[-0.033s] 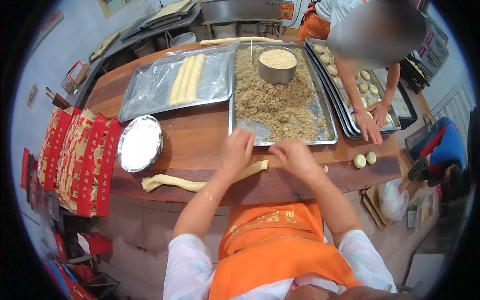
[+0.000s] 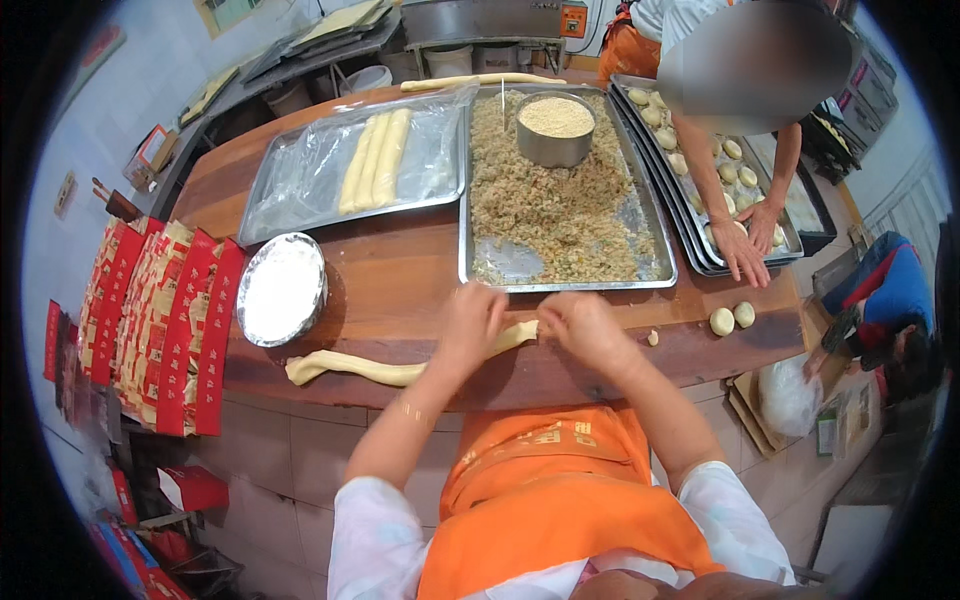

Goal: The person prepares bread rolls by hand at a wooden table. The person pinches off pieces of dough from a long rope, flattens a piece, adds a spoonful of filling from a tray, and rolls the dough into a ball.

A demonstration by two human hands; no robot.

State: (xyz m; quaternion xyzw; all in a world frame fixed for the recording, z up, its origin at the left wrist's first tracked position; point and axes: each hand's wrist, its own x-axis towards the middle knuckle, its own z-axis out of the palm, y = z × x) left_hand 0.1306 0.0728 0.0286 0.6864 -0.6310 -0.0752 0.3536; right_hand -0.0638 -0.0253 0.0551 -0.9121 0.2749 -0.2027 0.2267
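A long rope of pale dough [image 2: 345, 368] lies along the table's near edge, passing behind my left forearm. My left hand [image 2: 470, 318] hovers above its right part with the fingers curled, a little blurred. By the rope's cut right end, my right hand [image 2: 583, 325] has its fingers pinched together; whatever is in either hand is hidden. Just beyond sits a metal tray of crumbly filling [image 2: 560, 215], partly bare at its near left. A round tin of pale yellow grains [image 2: 556, 120] rests on the filling. A small dough scrap [image 2: 653, 338] lies right of my right hand.
At left stand a bowl of white powder [image 2: 282, 290] and red packaging [image 2: 175, 330]. A plastic-covered tray [image 2: 290, 190] holds dough ropes. Across the right side, a co-worker's hands [image 2: 745, 240] work over stacked trays of dough rounds [image 2: 735, 165]; two dough balls [image 2: 732, 319] sit nearby.
My left hand has come slightly down toward the dough rope. My right hand has also dropped a little, closer to the rope's cut end.
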